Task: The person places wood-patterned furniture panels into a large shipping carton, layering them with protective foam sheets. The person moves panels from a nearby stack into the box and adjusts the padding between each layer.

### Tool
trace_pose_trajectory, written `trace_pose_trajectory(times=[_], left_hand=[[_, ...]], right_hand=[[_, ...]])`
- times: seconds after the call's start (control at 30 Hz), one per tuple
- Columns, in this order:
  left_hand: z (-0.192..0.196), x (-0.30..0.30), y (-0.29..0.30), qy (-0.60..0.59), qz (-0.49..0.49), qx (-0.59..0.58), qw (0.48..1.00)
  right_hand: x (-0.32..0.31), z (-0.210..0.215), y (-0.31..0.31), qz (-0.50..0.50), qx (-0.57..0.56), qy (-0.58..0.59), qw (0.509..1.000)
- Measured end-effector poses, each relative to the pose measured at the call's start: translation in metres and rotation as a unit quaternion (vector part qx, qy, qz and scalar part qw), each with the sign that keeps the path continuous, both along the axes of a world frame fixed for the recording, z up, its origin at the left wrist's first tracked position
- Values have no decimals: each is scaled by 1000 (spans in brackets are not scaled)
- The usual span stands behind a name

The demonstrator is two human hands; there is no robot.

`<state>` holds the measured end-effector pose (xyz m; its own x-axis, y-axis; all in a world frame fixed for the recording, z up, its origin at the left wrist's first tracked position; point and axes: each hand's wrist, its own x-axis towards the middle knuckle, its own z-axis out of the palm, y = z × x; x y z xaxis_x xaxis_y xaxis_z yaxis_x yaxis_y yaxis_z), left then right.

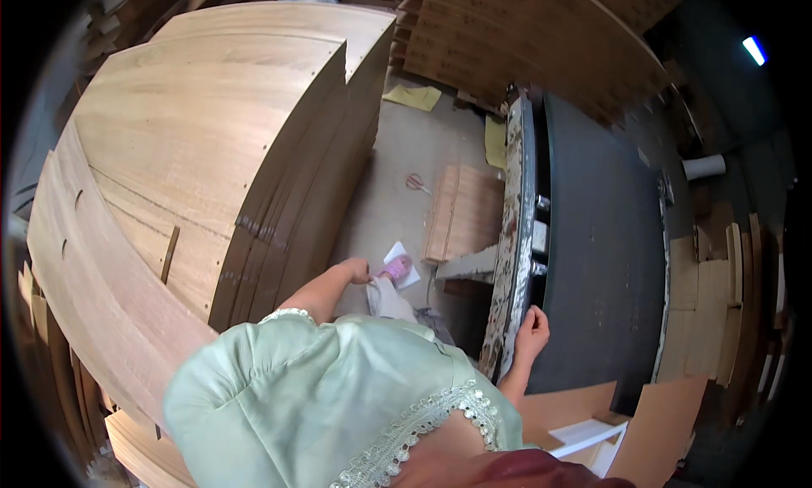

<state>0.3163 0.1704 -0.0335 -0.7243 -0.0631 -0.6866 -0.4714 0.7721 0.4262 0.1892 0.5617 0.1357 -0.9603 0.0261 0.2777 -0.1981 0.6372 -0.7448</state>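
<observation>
My left hand (357, 271) hangs by my light trouser leg, fingers curled in, with nothing seen in them. Left of it stands a tall stack of pale wood panels (203, 107), which the hand does not appear to touch. My right hand (533, 331) is at the near edge of a dark conveyor belt (600, 251), beside its worn metal side rail (510, 226). Its fingers are bent together; whether anything small is between them is hidden. Thin curved sheets (118, 260) lean over the stack's near left side.
A reddish wood stack (465, 209) sits on the floor left of the rail, with red-handled scissors (416, 183) near it. Brown boards (524, 40) fill the far side. Cardboard flaps (668, 424) stand at the belt's near end. A yellow sheet (413, 97) lies farther off.
</observation>
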Motion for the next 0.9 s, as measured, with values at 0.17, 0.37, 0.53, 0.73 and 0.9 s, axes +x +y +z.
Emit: trace_pose_trajectory(times=[0.17, 0.37, 0.53, 0.73, 0.9], left_hand=[[-18, -54, -57, -34, 39, -53, 997], [40, -181, -105, 14, -89, -54, 994], [126, -325, -101, 133, 15, -7, 991], [180, -485, -155, 216, -30, 60, 974], [300, -675, -210, 402, -5, -53, 914]], right_hand=[[-100, -42, 50, -53, 157, 94, 982], [-151, -37, 24, -180, 181, -74, 964], [-206, -34, -13, -172, 241, -94, 950], [-269, -19, -37, -167, 111, -8, 980], [-285, 1, -62, -297, -26, -6, 954]])
